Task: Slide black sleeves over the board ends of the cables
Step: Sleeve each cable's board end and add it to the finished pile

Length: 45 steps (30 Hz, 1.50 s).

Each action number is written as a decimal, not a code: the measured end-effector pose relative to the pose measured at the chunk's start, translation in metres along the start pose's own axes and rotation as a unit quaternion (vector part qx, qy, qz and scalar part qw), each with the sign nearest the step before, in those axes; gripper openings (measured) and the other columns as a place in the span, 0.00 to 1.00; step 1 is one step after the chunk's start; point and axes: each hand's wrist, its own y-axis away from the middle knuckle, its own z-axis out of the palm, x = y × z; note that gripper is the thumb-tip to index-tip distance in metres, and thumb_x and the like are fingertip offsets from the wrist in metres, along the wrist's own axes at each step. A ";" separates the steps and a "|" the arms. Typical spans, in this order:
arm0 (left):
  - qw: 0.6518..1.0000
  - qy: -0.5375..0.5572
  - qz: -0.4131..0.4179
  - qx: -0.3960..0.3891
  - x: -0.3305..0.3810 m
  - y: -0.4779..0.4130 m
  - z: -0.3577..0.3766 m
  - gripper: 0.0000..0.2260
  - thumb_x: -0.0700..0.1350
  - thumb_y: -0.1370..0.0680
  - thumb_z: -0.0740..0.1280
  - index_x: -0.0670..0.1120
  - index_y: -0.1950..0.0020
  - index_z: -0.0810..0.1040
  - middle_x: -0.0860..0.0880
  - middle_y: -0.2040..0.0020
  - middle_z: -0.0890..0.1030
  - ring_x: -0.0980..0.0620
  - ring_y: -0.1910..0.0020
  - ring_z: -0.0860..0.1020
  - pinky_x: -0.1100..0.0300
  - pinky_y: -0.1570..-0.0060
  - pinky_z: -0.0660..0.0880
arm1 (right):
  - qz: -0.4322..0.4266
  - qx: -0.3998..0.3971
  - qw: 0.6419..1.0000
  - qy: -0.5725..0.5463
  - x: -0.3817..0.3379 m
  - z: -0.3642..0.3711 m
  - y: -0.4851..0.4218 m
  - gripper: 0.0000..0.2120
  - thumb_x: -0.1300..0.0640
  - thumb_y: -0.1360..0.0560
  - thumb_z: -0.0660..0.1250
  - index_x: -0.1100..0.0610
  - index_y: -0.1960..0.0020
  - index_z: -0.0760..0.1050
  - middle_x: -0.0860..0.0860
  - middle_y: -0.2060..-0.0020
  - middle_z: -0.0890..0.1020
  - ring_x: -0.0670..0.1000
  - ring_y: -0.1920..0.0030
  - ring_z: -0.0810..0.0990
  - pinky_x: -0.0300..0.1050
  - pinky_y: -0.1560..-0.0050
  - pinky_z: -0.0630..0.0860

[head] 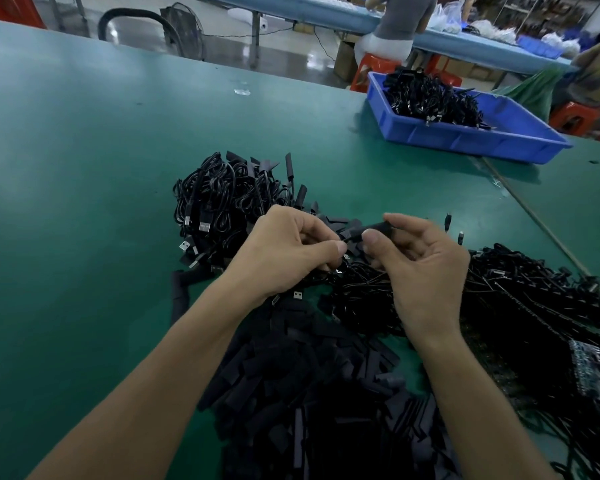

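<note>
One black sleeve [358, 232] lies left-right between right-hand fingers [373, 238].

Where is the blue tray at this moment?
In the head view, the blue tray sits upper right on the green table, beyond the right hand, holding black cables.

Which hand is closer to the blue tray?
Right. The right hand, pinching a sleeve, is in front of the tray and slightly to its left. The left hand, pinching a cable, is farther left.
</note>
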 end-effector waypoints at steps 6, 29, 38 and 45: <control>0.999 0.025 0.018 0.042 -0.003 0.000 0.007 0.06 0.43 0.25 0.76 0.50 0.61 0.85 0.49 0.65 0.86 0.52 0.64 0.84 0.55 0.58 0.83 | -0.019 0.021 0.999 -0.032 0.001 0.020 0.013 0.19 0.59 0.24 0.74 0.43 0.37 0.76 0.46 0.54 0.87 0.50 0.54 0.87 0.44 0.50 0.83; 0.986 -0.140 0.089 0.023 -0.001 0.002 0.017 0.13 0.49 0.26 0.76 0.50 0.44 0.80 0.53 0.43 0.79 0.55 0.44 0.77 0.62 0.40 0.73 | 0.065 0.029 0.983 -0.172 -0.013 0.013 -0.005 0.10 0.66 0.22 0.68 0.52 0.46 0.75 0.52 0.65 0.85 0.51 0.62 0.85 0.42 0.60 0.80; 0.973 -0.222 0.060 0.033 -0.003 0.004 0.014 0.09 0.53 0.18 0.64 0.52 0.53 0.80 0.53 0.64 0.81 0.51 0.65 0.79 0.47 0.58 0.80 | 0.095 0.048 0.991 -0.085 -0.005 0.000 -0.004 0.13 0.63 0.20 0.67 0.47 0.41 0.73 0.52 0.61 0.87 0.51 0.59 0.86 0.40 0.57 0.81; 0.948 -0.194 0.065 0.243 0.009 -0.018 -0.009 0.08 0.49 0.19 0.67 0.47 0.53 0.80 0.58 0.64 0.79 0.56 0.64 0.79 0.71 0.60 0.74 | 0.106 0.045 0.945 0.305 0.006 -0.034 0.011 0.07 0.53 0.22 0.69 0.40 0.54 0.77 0.35 0.63 0.79 0.37 0.59 0.77 0.56 0.41 0.74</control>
